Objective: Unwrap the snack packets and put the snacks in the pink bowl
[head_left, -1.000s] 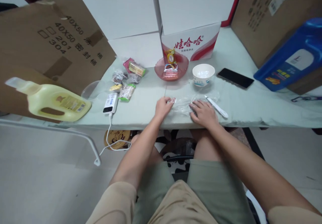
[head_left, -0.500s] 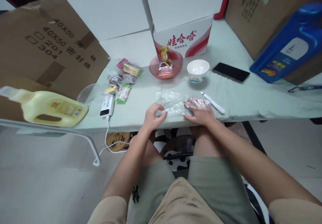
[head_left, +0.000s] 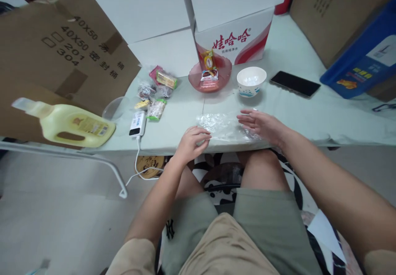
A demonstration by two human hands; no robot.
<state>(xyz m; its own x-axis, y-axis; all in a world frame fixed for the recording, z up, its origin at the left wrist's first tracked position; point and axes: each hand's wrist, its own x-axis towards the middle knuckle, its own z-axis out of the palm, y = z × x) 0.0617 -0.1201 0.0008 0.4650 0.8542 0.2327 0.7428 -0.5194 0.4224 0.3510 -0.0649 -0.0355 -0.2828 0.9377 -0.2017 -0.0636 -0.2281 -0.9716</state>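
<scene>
- Nearest me, olive shorts under the table edge; forearms reach over onto the pale green cloth.
- L hand: at near-left corner of the clear plastic, fingers loosely bent, gap btwn them & thumb. Can't tell if it's touching the film.
- R hand: was flat on the film's right end ½ sec ago, palm down; now tipped more on edge, fingers straight & close together, nothing visibly gripped.
- Plastic itself: crinkled, spread on the cloth btwn both hands, right end partly hidden under R hand. W/ the pressing eased, I'd say the flattening is paused or nearly done.
- White pen-like tool right of it a sec ago: now mostly or wholly covered by R hand, so can't tell if touched.
- Further back: power bank & snack packets left; white bowl & phone right.
- Far side: pink glass bowl w/ packets, nr the red-white carton. No change there.
</scene>
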